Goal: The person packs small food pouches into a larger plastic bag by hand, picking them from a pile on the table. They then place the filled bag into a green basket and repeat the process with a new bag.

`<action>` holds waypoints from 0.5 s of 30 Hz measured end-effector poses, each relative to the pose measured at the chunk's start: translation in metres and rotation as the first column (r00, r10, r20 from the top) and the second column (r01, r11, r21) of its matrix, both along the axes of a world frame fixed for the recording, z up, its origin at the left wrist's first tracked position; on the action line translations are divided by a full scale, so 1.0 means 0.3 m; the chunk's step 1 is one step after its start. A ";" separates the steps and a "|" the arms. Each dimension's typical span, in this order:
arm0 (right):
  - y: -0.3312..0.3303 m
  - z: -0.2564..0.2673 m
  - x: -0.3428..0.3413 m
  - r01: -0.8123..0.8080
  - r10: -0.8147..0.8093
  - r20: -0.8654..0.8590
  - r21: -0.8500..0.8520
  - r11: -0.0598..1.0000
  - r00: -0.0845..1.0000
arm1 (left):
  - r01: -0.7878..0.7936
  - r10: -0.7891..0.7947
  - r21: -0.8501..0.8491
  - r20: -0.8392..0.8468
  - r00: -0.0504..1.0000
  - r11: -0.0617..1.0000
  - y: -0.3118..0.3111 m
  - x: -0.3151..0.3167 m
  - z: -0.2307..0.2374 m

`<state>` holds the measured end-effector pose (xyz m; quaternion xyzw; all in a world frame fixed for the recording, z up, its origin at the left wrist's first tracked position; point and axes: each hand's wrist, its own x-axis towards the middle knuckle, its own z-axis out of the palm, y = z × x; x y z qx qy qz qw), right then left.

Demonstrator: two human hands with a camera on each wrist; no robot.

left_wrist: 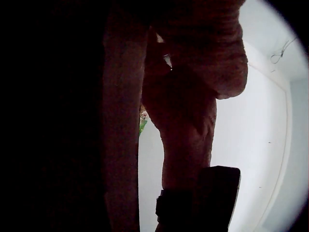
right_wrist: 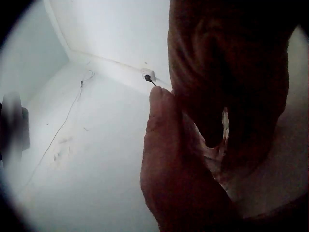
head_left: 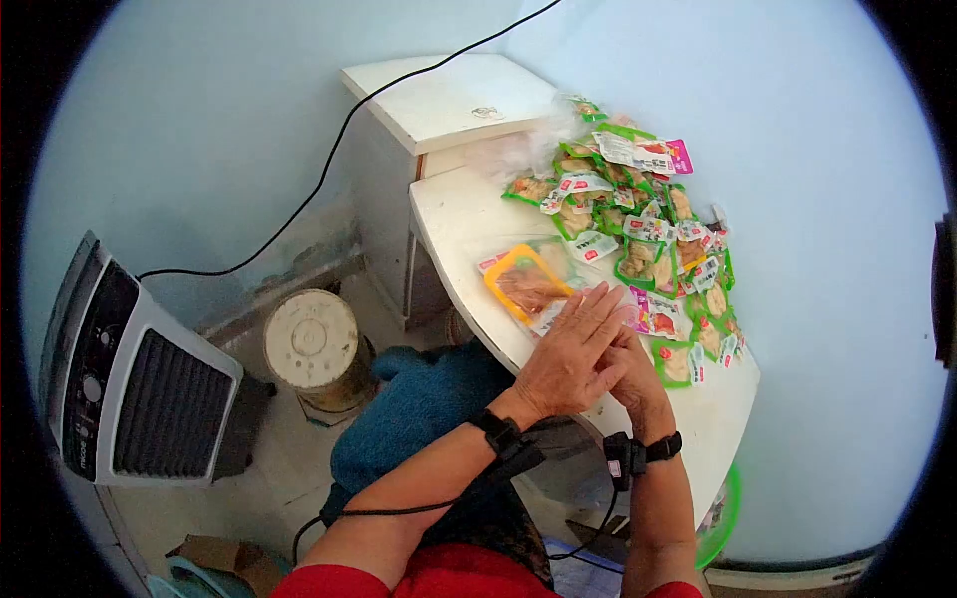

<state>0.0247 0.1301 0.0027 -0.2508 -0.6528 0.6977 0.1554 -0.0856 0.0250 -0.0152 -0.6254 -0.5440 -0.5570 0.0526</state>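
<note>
In the head view my left hand [head_left: 568, 359] lies with fingers straight across my right hand [head_left: 633, 374], over the near part of the white table. Beneath and between the hands is a clear, pinkish plastic packet [head_left: 627, 311], mostly hidden by the fingers. A sliver of it shows between dark fingers in the right wrist view, where my right hand holds it. Just beyond my left fingertips lies an orange-edged food pack [head_left: 528, 284] with brown contents. In the left wrist view both hands are dark and overlap.
Several green-edged food packs [head_left: 648, 264] are heaped across the white table [head_left: 449, 229] toward the wall. A raised white cabinet top [head_left: 459, 95] stands at the back. A lidded bucket [head_left: 311, 337] and an air cooler [head_left: 150, 379] stand left, with a black cable [head_left: 329, 164] running above.
</note>
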 end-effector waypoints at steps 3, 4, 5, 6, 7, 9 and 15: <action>-0.012 0.000 -0.018 0.063 -0.064 -0.028 -0.021 0.998 0.998 | 0.009 -0.009 -0.010 -0.004 1.000 1.000 -0.003 -0.004 0.006; -0.003 -0.009 -0.022 0.100 -0.103 -0.036 -0.069 0.993 0.994 | 0.010 -0.010 -0.005 0.001 1.000 1.000 -0.002 -0.004 0.004; 0.001 -0.015 -0.025 0.137 -0.142 -0.042 -0.116 0.984 0.989 | 0.012 -0.012 0.000 0.006 1.000 1.000 -0.002 -0.004 0.003; -0.007 -0.008 -0.030 0.165 -0.180 -0.080 -0.169 0.972 0.980 | 0.017 -0.017 0.002 0.012 1.000 1.000 -0.004 -0.004 0.003; -0.023 0.004 -0.038 0.190 -0.219 -0.115 -0.222 0.956 0.969 | 0.021 -0.021 0.003 0.017 1.000 1.000 -0.006 -0.005 0.004; -0.031 0.008 -0.044 0.203 -0.263 -0.175 -0.301 0.932 0.949 | 0.021 -0.021 0.004 0.027 0.999 1.000 -0.008 -0.004 0.005; -0.020 -0.013 -0.030 0.148 -0.259 -0.270 -0.370 0.917 0.927 | 0.017 -0.017 0.004 0.025 1.000 1.000 -0.006 -0.003 0.006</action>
